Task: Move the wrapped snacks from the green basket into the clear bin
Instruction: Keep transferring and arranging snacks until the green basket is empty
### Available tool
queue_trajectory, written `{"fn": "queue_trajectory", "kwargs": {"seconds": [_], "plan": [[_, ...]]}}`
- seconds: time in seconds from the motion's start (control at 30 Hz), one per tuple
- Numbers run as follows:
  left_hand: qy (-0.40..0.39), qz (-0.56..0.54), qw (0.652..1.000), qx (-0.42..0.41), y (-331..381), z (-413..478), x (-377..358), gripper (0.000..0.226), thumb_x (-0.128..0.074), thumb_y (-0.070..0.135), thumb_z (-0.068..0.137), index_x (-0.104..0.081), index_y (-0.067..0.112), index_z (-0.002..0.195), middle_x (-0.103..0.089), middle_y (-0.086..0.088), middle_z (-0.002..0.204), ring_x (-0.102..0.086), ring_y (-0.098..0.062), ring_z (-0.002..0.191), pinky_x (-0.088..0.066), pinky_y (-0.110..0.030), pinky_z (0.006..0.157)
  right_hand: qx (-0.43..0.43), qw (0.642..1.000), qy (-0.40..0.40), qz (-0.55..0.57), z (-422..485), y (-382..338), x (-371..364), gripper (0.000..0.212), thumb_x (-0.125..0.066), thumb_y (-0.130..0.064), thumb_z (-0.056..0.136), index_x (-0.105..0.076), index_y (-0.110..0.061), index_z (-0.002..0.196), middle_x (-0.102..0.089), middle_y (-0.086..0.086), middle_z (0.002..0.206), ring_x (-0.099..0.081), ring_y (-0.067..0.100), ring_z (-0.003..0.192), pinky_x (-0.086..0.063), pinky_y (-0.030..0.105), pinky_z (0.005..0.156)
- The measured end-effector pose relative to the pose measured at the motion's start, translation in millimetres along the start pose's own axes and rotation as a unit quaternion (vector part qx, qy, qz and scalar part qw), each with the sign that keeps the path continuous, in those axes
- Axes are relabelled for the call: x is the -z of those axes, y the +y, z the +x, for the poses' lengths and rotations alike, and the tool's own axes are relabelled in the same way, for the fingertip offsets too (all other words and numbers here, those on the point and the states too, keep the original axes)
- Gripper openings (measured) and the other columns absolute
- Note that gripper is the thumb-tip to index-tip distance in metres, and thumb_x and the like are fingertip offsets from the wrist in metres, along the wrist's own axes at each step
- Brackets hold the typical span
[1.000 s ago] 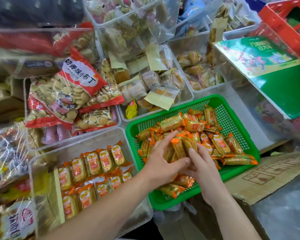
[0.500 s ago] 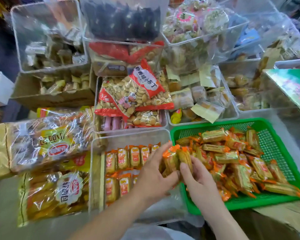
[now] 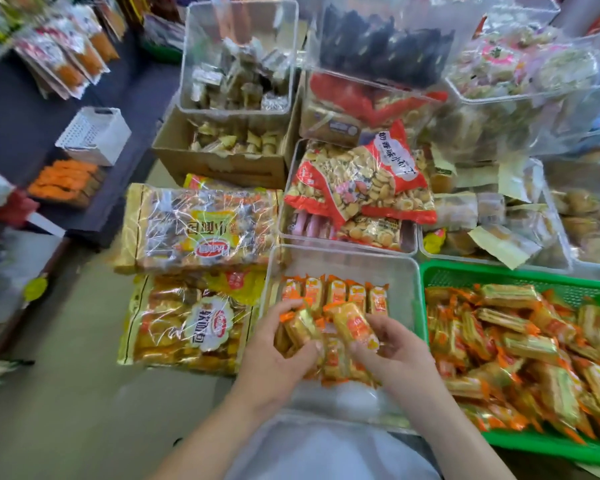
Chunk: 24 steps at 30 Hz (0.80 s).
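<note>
Wrapped snacks [image 3: 352, 325] sit pinched in my left hand [image 3: 279, 355] and right hand [image 3: 392, 351] over the clear bin [image 3: 404, 289]; green basket [image 3: 520, 275] lies rightward, heaped.

cardboard box [image 3: 219, 168], white basket [image 3: 94, 136], biscuit bag [image 3: 357, 185]

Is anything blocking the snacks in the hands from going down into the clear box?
Nothing visible does. Both the left hand and right hand hold wrapped snacks already over the open-topped clear bin. Below them are only snacks packed earlier, with bare floor nearest the person.
</note>
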<state>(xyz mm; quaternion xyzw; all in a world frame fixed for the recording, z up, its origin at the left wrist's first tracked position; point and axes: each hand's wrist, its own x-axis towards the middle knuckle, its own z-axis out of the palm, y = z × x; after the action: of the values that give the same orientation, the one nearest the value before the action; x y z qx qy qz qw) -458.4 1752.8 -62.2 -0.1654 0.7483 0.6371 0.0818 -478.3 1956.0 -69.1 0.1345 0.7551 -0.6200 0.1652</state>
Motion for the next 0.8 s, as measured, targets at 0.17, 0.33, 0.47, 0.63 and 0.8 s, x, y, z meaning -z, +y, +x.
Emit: {"fn": "queue_trajectory", "kwargs": {"seconds": [0.17, 0.33, 0.47, 0.63, 0.8], "plan": [[0.037, -0.039, 0.998, 0.025, -1.2, -10.5, 23.0, 0.057, -0.085, 0.01, 0.084, -0.063, 0.046, 0.123, -0.072, 0.013, 0.1, -0.07, -0.001, 0.087, -0.059, -0.022, 0.073, -0.028, 0.999, 0.039, 0.004, -2.5, 7.2, -5.9, 0.037, -0.087, -0.005, 0.079, -0.076, -0.028, 0.105, -0.078, -0.002, 0.096, -0.072, 0.023, 0.08, -0.065, 0.042, 0.071], [0.071, -0.052, 0.995, 0.048, -3.7, -7.4, 39.6, 0.056, -0.084, 0.014, 0.086, -0.062, 0.051, 0.122, -0.072, 0.01, 0.099, -0.072, -0.012, 0.088, -0.066, -0.04, 0.078, -0.061, 0.995, 0.074, 0.008, 2.7, 13.2, -0.6, 0.034, -0.083, -0.008, 0.086, -0.074, -0.033, 0.107, -0.07, 0.005, 0.111, -0.073, 0.037, 0.092, -0.065, 0.048, 0.076], [0.054, -0.055, 0.996, 0.053, 0.4, -8.6, 41.4, 0.057, -0.084, 0.014, 0.086, -0.061, 0.052, 0.122, -0.068, 0.021, 0.096, -0.071, -0.008, 0.089, -0.066, -0.043, 0.08, -0.074, 0.993, 0.085, -0.043, 13.3, 14.1, 1.4, 0.054, -0.096, -0.01, 0.069, -0.062, -0.024, 0.108, -0.069, 0.001, 0.102, -0.069, 0.02, 0.089, -0.057, 0.03, 0.066], [0.035, -0.033, 0.997, 0.063, 4.1, -5.2, 48.1, 0.059, -0.085, 0.016, 0.086, -0.06, 0.055, 0.123, -0.066, 0.012, 0.11, -0.071, -0.012, 0.095, -0.065, -0.039, 0.082, -0.122, 0.988, 0.05, -0.083, 42.1, 29.8, -9.1, 0.042, -0.093, -0.013, 0.074, -0.065, -0.019, 0.105, -0.07, 0.003, 0.096, -0.065, 0.012, 0.075, -0.047, 0.016, 0.052], [-0.005, -0.017, 0.997, 0.074, 12.0, 6.4, 55.5, 0.06, -0.085, 0.018, 0.085, -0.06, 0.055, 0.124, -0.067, 0.01, 0.114, -0.071, -0.011, 0.092, -0.064, -0.033, 0.079, -0.194, 0.973, 0.004, -0.124, 68.3, 53.3, -27.6, 0.054, -0.089, -0.007, 0.078, -0.066, -0.018, 0.126, -0.07, 0.002, 0.109, -0.069, 0.015, 0.09, -0.056, 0.027, 0.065]]}}
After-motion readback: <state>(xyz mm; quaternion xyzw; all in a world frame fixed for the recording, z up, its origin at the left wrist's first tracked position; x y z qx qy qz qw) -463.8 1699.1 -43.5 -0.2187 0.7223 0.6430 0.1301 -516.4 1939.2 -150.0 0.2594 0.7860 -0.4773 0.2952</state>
